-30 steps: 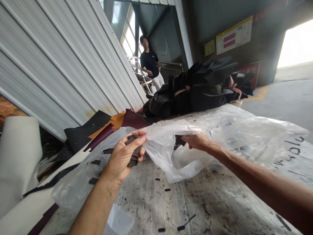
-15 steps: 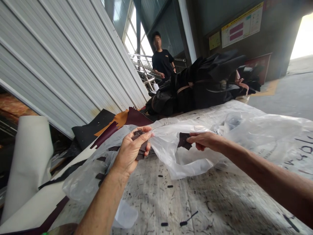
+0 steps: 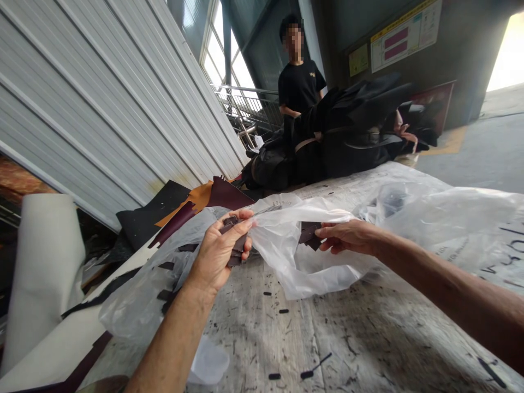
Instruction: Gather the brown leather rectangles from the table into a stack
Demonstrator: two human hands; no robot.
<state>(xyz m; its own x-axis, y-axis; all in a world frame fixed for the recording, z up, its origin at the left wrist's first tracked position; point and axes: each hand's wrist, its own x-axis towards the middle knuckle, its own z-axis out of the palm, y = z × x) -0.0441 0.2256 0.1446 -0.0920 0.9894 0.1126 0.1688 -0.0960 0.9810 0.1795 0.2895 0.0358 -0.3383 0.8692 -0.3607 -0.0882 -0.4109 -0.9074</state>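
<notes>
My left hand (image 3: 227,243) is closed around a stack of dark brown cut pieces (image 3: 236,255), which look like leather. Its thumb and fingertips also pinch the edge of a clear plastic bag (image 3: 282,262). Between the thumb and fingers of my right hand (image 3: 339,236) are more dark brown pieces (image 3: 310,234), at the bag's opening. The bag's film hangs between both hands and runs on to the right. Whether the right-hand pieces touch the film, I cannot tell.
A worn work table (image 3: 262,338) carries small black scraps. Coloured sheet offcuts (image 3: 200,197) and a white roll (image 3: 45,262) lie to the left. At the back are a black bundle (image 3: 347,136) and a standing person (image 3: 301,84). More printed plastic film (image 3: 462,218) covers the right side.
The person at the back has come closer and to the right. In my right hand the pieces have fanned apart slightly. My left hand has kept its grip in nearly the same place.
</notes>
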